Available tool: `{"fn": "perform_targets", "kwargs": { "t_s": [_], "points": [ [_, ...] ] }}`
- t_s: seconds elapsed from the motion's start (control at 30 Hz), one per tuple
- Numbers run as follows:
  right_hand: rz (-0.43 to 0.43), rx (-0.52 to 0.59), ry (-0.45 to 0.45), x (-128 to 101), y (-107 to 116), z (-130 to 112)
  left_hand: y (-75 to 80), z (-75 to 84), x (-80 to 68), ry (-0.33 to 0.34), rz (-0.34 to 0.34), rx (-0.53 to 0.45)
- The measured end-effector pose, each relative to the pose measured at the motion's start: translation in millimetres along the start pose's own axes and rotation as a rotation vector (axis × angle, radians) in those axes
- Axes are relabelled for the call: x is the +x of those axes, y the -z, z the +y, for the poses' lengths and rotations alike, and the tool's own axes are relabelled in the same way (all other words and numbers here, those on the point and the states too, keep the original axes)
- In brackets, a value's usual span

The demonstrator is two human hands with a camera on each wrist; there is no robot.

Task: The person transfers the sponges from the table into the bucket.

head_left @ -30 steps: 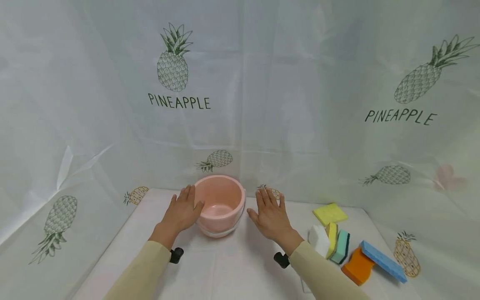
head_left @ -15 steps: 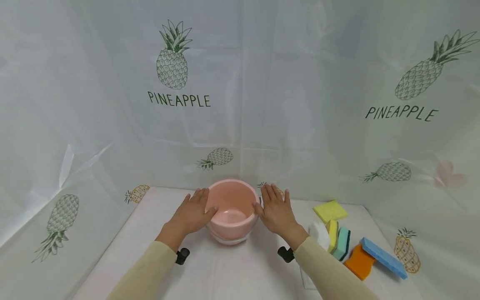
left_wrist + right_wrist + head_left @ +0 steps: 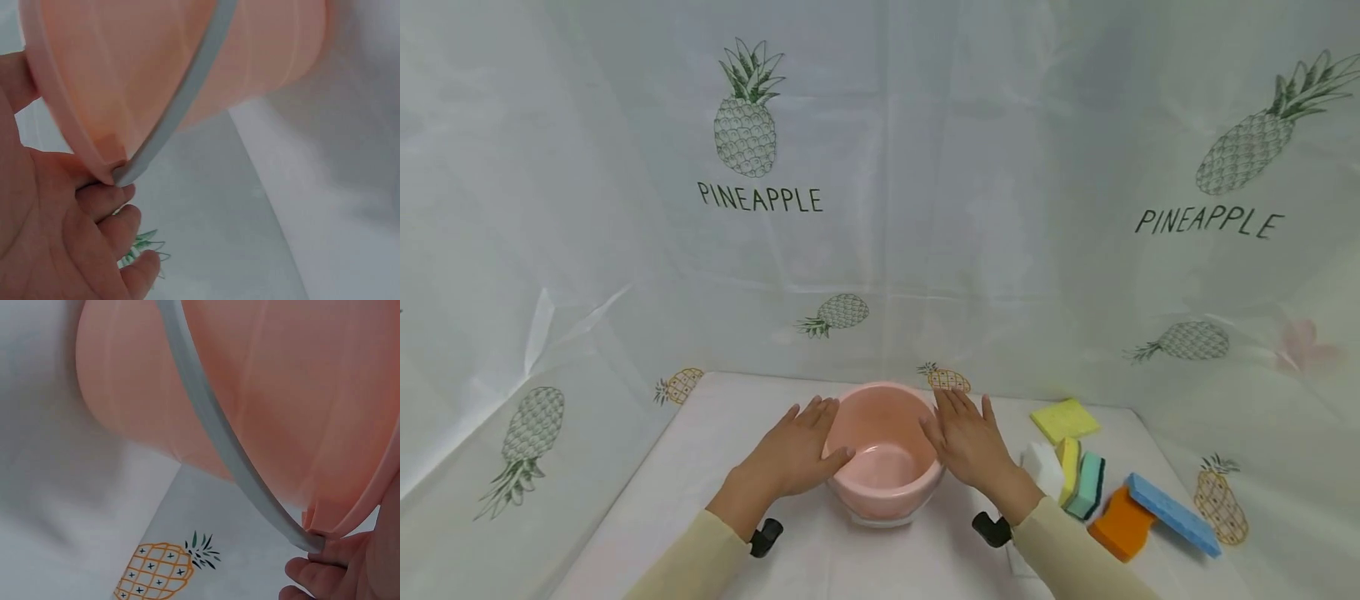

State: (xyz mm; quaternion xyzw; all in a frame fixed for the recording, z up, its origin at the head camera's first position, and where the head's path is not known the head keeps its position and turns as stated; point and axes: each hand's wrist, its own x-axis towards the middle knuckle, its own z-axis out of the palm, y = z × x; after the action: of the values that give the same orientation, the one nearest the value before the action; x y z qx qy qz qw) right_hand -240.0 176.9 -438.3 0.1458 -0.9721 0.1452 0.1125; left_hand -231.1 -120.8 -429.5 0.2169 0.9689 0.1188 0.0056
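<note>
A pink bucket [image 3: 883, 498] stands between my two hands, its mouth facing up toward me. My left hand [image 3: 793, 447] holds its left rim, thumb at the opening and fingers outside by the handle joint. At the opposite side, my right hand [image 3: 973, 443] holds the rim with the thumb over the edge. A grey-white handle [image 3: 181, 94] hangs down along the bucket's wall; the right wrist view shows its other end at the right hand's fingertips. Whether the bucket's base touches the table is not clear.
To the right on the white table [image 3: 700, 467] lie several sponges: a flat yellow one [image 3: 1065, 421], a yellow block [image 3: 1068, 468], a green block [image 3: 1086, 487], an orange one [image 3: 1122, 523] and a blue one [image 3: 1174, 514]. A white piece [image 3: 1041, 467] is partly behind my right arm.
The bucket has shifted right and nearer to me along with both hands. My right hand, apart from the bucket a second ago, now meets its rim. The sponges stay put.
</note>
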Motion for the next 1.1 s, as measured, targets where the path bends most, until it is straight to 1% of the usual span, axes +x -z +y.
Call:
{"fn": "perform_targets", "kwargs": {
  "t_s": [0.13, 0.33, 0.47, 0.63, 0.73, 0.97, 1.1],
  "points": [
    [-0.007, 0.029, 0.004, -12.4, 2.9, -3.1, 1.7, 4.7, -6.3, -0.007, -0.010, 0.008],
    [-0.003, 0.025, -0.004, -29.0, 3.1, -6.7, 3.4, 12.0, -13.1, -0.007, -0.036, 0.012],
    [0.009, 0.021, 0.003, -40.1, 2.0, -10.1, 3.4, 14.8, -21.3, -0.014, -0.030, 0.006],
    [0.038, 0.013, 0.025, -50.2, 1.3, -15.7, -0.4, 17.6, -37.2, -0.029, 0.033, -0.026],
    [0.049, 0.006, 0.039, -54.4, 0.5, -19.9, -4.2, 18.4, -47.7, -0.030, 0.076, -0.023],
    [0.070, -0.035, 0.061, -61.8, -0.8, -26.1, -10.5, 18.3, -62.6, 0.040, 0.136, 0.057],
    [0.064, -0.047, 0.064, -62.5, -1.6, -27.3, -12.9, 17.2, -67.4, 0.058, 0.166, 0.063]
  ]
}}
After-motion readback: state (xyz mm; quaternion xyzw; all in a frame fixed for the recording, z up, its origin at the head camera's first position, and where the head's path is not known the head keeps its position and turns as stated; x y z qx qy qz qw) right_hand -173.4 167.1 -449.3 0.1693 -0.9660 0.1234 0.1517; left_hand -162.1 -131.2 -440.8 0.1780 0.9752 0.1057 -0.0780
